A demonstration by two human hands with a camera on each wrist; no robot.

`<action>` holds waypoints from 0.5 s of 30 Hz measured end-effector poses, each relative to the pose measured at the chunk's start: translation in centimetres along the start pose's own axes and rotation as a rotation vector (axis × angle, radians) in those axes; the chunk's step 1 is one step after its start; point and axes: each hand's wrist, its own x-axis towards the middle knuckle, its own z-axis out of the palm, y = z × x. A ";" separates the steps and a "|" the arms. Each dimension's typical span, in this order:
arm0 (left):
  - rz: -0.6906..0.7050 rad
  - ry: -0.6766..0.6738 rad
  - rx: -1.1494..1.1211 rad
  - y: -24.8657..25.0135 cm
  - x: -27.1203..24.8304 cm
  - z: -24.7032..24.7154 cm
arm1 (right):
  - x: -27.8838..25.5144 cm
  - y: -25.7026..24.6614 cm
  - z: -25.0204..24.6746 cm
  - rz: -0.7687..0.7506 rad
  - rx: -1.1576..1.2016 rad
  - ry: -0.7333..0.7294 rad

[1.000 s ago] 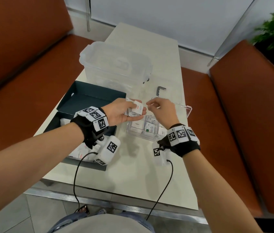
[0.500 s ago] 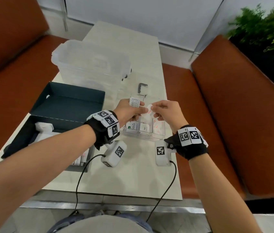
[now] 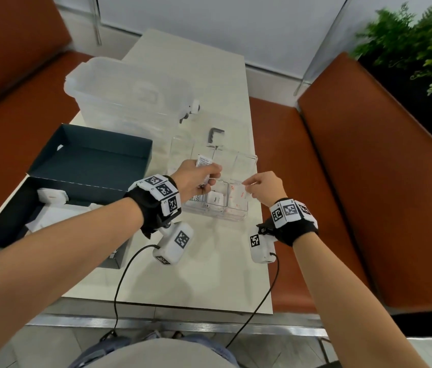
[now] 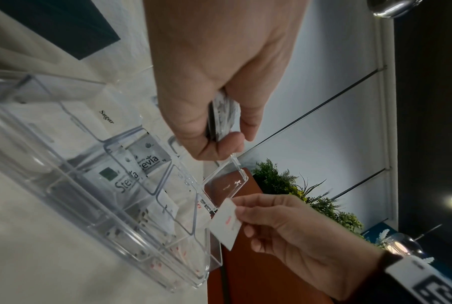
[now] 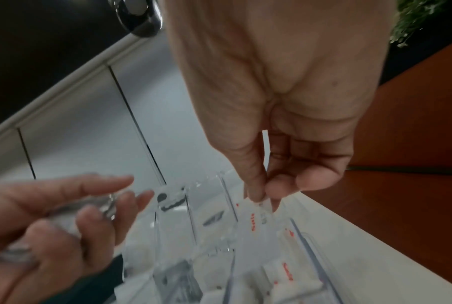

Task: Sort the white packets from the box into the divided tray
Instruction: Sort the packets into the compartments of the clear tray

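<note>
Item 1, box: dark, lid open, at the left of the table. I see white packets lying in its near half, well apart from both hands.

Item 2, left hand: over the tray's left column, fingers curled round a stack of packets. The stack stands on edge; its printed top pokes up past the knuckles. In the left wrist view I read it as thumb on one face and fingers on the other.

Item 3, tray: clear, divided, in the middle of the table. In the near row I note Stevia packets on the left, a white packet in the middle cell and red-printed packets on the right. A Sugar packet shows in a cell behind the Stevia. The far right cells look bare to me.

Item 4, right hand: at the tray's right edge, thumb and forefinger pinching one red-printed packet by its upper corner. The other fingers are loosely curled.

Key relation: the pinched packet hangs down and leftward from the fingertips, long axis sloping towards the near-right cell, lower end just above the matching packets there. I judge the right hand the nearer to that cell, so the drop is its job: a short lowering, then release. The left hand only feeds. One risk I log is that the packet may catch the divider if it stays tilted
</note>
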 end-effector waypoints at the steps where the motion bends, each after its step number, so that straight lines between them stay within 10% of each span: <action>1: 0.002 0.000 -0.003 0.0 0.0 0.0 | 0.0 -0.1 0.4 -0.008 -0.036 -0.010; 15: -0.011 0.008 -0.018 -0.1 -0.4 -1.1 | -0.4 -0.8 3.4 -0.082 -0.528 -0.076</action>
